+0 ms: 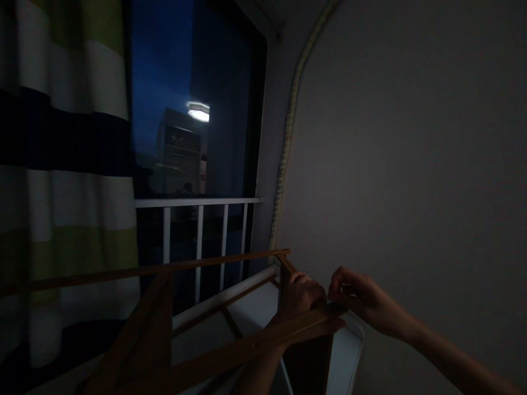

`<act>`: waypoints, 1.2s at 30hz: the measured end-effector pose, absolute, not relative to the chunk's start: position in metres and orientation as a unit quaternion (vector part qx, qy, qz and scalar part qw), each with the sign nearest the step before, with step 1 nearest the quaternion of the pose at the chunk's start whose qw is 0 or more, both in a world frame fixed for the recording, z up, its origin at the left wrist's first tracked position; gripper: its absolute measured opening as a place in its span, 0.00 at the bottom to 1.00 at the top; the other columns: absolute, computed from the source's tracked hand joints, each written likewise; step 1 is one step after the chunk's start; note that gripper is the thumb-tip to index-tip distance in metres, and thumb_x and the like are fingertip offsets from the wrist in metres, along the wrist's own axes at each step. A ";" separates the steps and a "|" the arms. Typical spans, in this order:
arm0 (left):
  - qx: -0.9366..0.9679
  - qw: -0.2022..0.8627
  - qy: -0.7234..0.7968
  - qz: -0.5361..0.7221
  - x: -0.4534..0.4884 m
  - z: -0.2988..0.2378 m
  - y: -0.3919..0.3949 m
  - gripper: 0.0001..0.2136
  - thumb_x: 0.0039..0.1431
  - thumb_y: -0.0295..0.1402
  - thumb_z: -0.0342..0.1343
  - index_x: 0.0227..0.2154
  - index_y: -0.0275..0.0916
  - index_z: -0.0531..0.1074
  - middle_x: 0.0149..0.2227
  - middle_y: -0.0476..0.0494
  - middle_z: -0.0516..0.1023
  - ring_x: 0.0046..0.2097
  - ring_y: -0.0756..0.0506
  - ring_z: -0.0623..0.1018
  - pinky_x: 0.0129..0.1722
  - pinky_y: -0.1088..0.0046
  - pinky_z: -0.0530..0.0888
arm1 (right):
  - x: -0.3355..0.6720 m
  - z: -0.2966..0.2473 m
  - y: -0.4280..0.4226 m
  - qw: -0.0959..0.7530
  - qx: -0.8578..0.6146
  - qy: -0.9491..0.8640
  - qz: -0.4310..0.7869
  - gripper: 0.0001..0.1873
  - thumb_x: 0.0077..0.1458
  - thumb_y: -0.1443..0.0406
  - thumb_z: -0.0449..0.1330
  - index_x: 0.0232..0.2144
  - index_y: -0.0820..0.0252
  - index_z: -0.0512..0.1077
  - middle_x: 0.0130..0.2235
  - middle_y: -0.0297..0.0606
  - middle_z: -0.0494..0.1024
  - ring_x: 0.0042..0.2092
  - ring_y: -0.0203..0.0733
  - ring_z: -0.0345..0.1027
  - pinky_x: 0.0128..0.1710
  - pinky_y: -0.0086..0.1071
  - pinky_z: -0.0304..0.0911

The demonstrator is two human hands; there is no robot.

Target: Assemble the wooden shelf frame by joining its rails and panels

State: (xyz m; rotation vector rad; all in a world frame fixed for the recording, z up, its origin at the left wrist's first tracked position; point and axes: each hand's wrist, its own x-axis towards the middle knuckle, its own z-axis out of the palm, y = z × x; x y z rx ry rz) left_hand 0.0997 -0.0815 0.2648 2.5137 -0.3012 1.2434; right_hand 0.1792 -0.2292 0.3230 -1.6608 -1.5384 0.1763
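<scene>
Here the left hand (303, 296) grips the wooden rack (230, 351) rail, the right hand (359, 299) pinching its corner.

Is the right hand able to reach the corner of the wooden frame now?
Probably yes: the right hand is already at the frame corner, next to the left hand, and nothing lies between.

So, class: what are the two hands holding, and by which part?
A wooden frame. The left hand grips its near rail at the corner; the right hand pinches the same rail's end.
</scene>
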 end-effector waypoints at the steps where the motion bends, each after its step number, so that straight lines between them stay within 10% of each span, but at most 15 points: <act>1: 0.879 0.160 -0.106 0.437 0.100 0.265 -0.082 0.25 0.39 0.60 0.48 0.20 0.39 0.65 0.22 0.52 0.66 0.30 0.49 0.68 0.42 0.65 0.60 | 0.179 0.323 -0.229 0.420 -0.664 -0.615 0.068 0.05 0.52 0.64 0.54 0.28 0.59 0.62 0.26 0.31 0.68 0.27 0.32 0.61 0.27 0.28 0.59; 36: 0.907 0.123 -0.104 0.389 0.098 0.266 -0.078 0.23 0.42 0.57 0.48 0.25 0.40 0.69 0.24 0.51 0.67 0.31 0.47 0.68 0.39 0.64 0.59 | 0.170 0.331 -0.231 0.351 -0.692 -0.631 -0.017 0.03 0.52 0.67 0.53 0.27 0.58 0.61 0.26 0.29 0.69 0.24 0.30 0.60 0.24 0.26 0.56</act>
